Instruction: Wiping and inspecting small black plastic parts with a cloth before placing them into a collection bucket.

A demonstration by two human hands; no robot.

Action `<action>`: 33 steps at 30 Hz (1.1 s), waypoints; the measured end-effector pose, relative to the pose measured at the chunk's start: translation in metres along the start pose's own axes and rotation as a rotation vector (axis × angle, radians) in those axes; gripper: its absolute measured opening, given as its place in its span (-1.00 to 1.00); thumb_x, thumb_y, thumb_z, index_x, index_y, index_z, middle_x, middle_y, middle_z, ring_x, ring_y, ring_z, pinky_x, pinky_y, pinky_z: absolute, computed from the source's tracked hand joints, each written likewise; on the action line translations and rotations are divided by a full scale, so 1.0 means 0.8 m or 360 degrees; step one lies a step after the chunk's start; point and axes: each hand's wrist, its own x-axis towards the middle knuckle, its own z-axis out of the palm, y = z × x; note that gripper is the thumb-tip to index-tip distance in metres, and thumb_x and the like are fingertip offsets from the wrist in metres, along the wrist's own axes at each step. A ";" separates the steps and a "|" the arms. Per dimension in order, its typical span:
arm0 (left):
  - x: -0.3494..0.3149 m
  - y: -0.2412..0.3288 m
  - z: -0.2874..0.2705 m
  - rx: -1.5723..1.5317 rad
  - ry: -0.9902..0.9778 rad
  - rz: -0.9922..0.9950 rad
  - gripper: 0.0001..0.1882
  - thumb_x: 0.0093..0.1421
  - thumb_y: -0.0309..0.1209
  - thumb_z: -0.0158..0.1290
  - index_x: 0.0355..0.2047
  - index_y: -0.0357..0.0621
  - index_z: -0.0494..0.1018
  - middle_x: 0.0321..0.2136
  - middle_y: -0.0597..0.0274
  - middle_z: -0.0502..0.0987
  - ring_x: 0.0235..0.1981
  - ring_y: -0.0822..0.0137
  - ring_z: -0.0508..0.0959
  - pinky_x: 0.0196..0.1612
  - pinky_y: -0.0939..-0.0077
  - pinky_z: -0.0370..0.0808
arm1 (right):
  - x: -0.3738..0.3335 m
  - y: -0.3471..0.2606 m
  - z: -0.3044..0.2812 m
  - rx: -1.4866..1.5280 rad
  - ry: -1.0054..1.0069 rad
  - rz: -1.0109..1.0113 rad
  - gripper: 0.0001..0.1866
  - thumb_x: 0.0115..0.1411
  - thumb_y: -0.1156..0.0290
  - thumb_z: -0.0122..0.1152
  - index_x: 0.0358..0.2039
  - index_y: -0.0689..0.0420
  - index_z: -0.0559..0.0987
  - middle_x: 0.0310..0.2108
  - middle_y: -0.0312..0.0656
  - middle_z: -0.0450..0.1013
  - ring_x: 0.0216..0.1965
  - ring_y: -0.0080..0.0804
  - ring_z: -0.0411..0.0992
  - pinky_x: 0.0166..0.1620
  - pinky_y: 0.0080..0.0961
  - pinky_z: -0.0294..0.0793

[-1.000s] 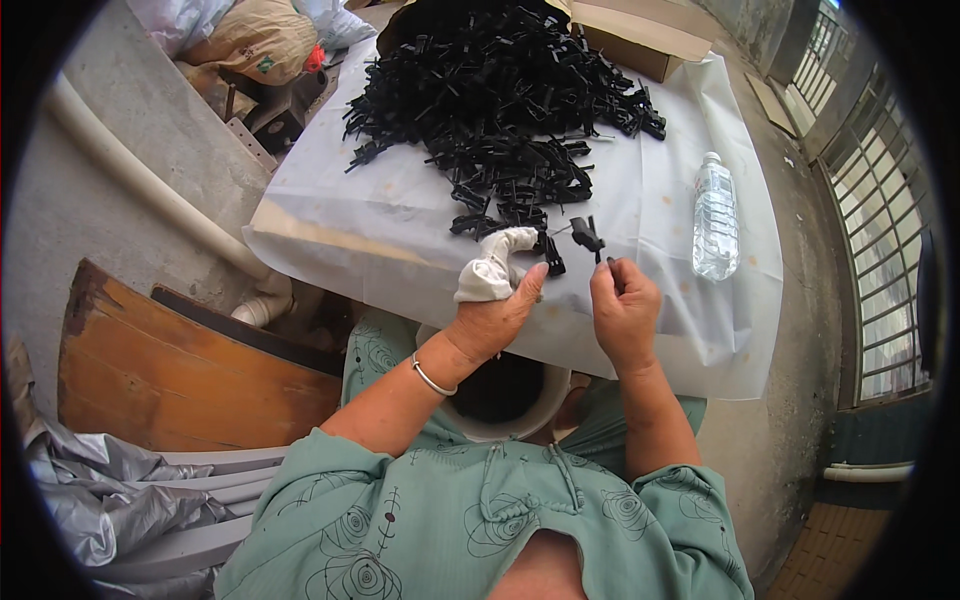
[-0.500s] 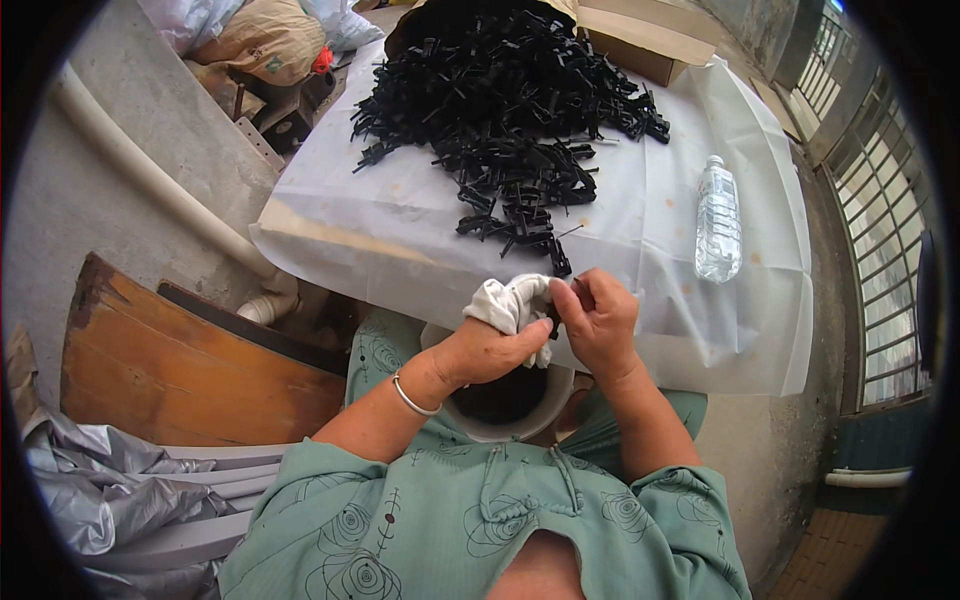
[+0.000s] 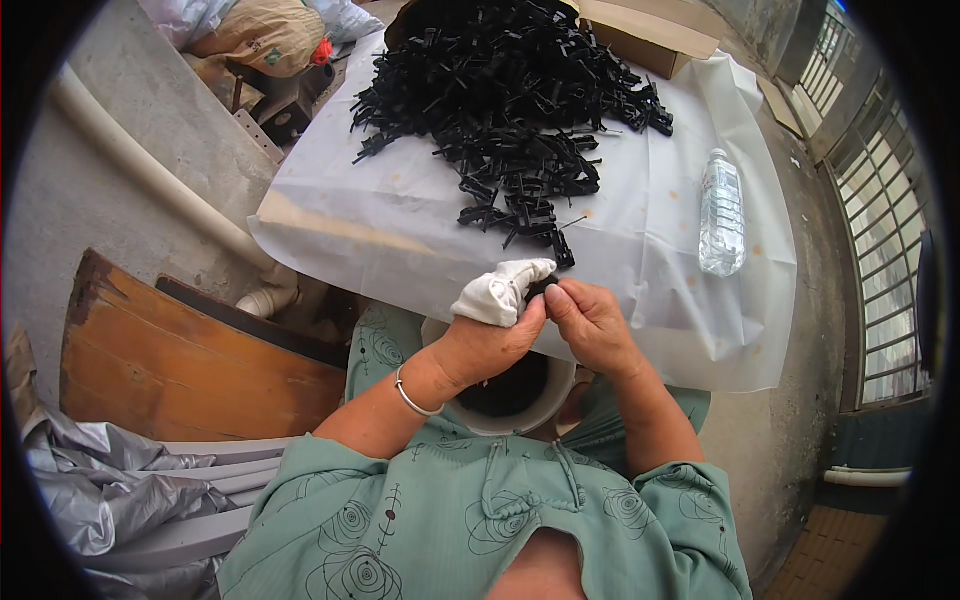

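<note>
Between my two hands is a small black plastic part, mostly covered by fingers. My left hand is closed around it, with a white cloth wrapped over the fingers. The thumb and fingers of my right hand pinch the part from the other side. Just beyond my hands, a large heap of similar black plastic parts spreads over the table, its narrow tail reaching close to my fingers. Below my hands, a white bucket holds dark contents that I cannot make out singly.
White plastic sheeting covers the table. A clear bottle stands on the right, and a cardboard box is at the back. Left are a wooden board, a pipe and silver sheeting. A barred window is at far right.
My left hand has turned, so the cloth now lies higher and further left over its fingers. My right fingers have closed into a tighter pinch, slightly lower.
</note>
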 end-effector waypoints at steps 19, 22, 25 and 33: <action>0.008 -0.012 -0.015 -0.0968 -0.0017 -0.0494 -0.65 0.21 -0.45 -0.08 -0.02 -0.25 0.17 -0.36 0.31 0.38 -0.43 0.57 0.34 -0.40 0.69 0.35 | 0.005 0.011 -0.011 -0.0569 0.0051 -0.0304 -0.92 0.04 0.50 0.18 -0.41 0.17 0.52 -0.66 -0.34 0.32 -0.66 -0.62 0.18 -0.56 -0.71 0.18; 0.009 -0.003 -0.016 -0.1152 -0.0062 -0.0693 -0.66 0.23 -0.43 -0.13 -0.01 -0.24 0.17 -0.41 0.33 0.37 -0.52 0.62 0.31 -0.51 0.76 0.29 | 0.006 0.013 -0.011 -0.0435 0.0228 -0.0539 -0.86 -0.03 0.57 0.22 -0.39 0.15 0.53 -0.64 -0.28 0.34 -0.68 -0.58 0.18 -0.56 -0.72 0.17; 0.006 -0.002 -0.020 -0.0906 -0.0187 -0.0647 -0.67 0.21 -0.47 -0.17 -0.01 -0.24 0.19 -0.45 0.31 0.39 -0.59 0.62 0.30 -0.55 0.73 0.28 | 0.005 0.007 -0.010 -0.0376 0.0202 -0.0492 -0.84 -0.03 0.58 0.24 -0.38 0.18 0.51 -0.67 -0.36 0.31 -0.67 -0.62 0.15 -0.54 -0.73 0.17; 0.006 0.005 -0.018 -0.0500 -0.0350 -0.0477 -0.74 0.08 -0.48 -0.15 -0.20 -0.26 0.31 -0.50 0.12 0.40 -0.44 0.30 0.39 -0.32 0.47 0.35 | 0.004 0.008 0.001 -0.0170 0.0224 -0.0216 -0.89 0.11 0.47 0.14 -0.43 0.23 0.43 -0.67 -0.23 0.31 -0.66 -0.49 0.19 -0.54 -0.56 0.25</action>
